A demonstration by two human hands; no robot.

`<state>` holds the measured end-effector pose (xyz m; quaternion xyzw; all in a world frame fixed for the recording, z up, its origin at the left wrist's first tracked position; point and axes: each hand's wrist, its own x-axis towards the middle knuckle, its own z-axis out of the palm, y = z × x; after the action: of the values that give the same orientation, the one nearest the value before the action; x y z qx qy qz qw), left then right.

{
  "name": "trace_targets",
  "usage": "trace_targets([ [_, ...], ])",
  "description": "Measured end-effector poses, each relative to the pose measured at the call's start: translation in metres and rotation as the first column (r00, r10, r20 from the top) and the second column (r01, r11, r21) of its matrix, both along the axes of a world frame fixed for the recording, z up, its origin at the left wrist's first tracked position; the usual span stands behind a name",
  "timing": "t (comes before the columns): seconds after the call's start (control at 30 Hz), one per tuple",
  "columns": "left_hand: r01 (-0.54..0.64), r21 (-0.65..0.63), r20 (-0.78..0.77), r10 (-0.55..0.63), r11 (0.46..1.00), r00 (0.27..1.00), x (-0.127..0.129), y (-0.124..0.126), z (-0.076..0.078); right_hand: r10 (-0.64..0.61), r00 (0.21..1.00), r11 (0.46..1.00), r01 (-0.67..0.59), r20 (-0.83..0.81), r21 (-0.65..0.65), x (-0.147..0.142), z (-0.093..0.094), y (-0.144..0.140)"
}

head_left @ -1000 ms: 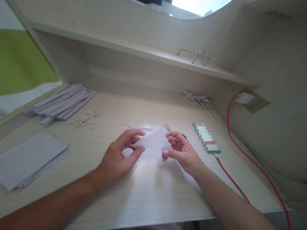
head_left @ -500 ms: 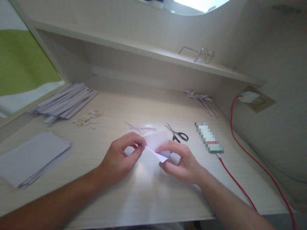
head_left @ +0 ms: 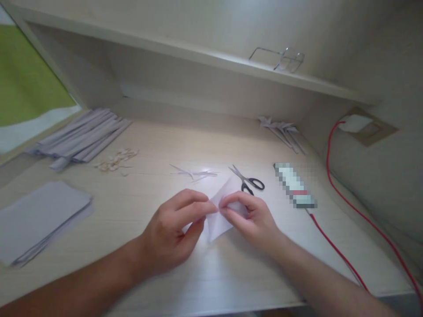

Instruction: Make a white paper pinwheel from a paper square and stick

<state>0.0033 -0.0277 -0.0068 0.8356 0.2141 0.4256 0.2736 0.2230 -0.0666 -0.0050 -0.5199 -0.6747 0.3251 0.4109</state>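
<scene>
Far out to the left of the hands lies a flat stack of pale sheets (head_left: 39,218), and beyond it a bundle of folded paper strips (head_left: 82,136) with a scatter of small husk-like bits (head_left: 115,159) beside it, all set well apart from where the hands meet, so the middle of the desk (head_left: 231,273) is free to press against. The left hand (head_left: 172,229) comes in low, thumb and forefinger closed on the left corner of a small folded paper (head_left: 220,220), the paper lying on the desk between both hands. The right hand (head_left: 251,218) meets it fingertip to fingertip, its fingers pinched together on the same fold line, which looks like a way of keeping the edges aligned while a crease is pressed. Just beyond the pinch lie thin paper trimmings (head_left: 194,173); beyond and right of it are scissors (head_left: 248,180), near the right hand, probably kept within reach. Further right sits a blurred-out small device (head_left: 295,191) with a red cable (head_left: 346,259) running off to a wall socket (head_left: 358,124). Folded paper pieces (head_left: 282,132) lie at the back right, and spectacles (head_left: 279,59) rest on the shelf (head_left: 198,50) above.
</scene>
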Motion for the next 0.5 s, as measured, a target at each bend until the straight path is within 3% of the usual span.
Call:
trace_targets([
  [0.17,0.032,0.036,-0.02,-0.031,0.999,0.999,0.0004,-0.0054,0.0015,-0.069,0.998,0.998,0.069,-0.001,0.009,-0.0011,0.0013,-0.0002],
  [0.33,0.072,-0.044,-0.099,-0.076,0.996,0.992,0.0026,-0.0073,0.0029,-0.102,0.993,0.992,0.098,-0.063,-0.074,-0.0032,-0.0013,0.0016],
  [0.5,-0.148,-0.154,-0.113,0.131,0.977,0.985,0.004,-0.0027,-0.0006,-0.097,0.989,0.988,0.082,-0.108,-0.132,-0.0018,-0.0014,0.0021],
])
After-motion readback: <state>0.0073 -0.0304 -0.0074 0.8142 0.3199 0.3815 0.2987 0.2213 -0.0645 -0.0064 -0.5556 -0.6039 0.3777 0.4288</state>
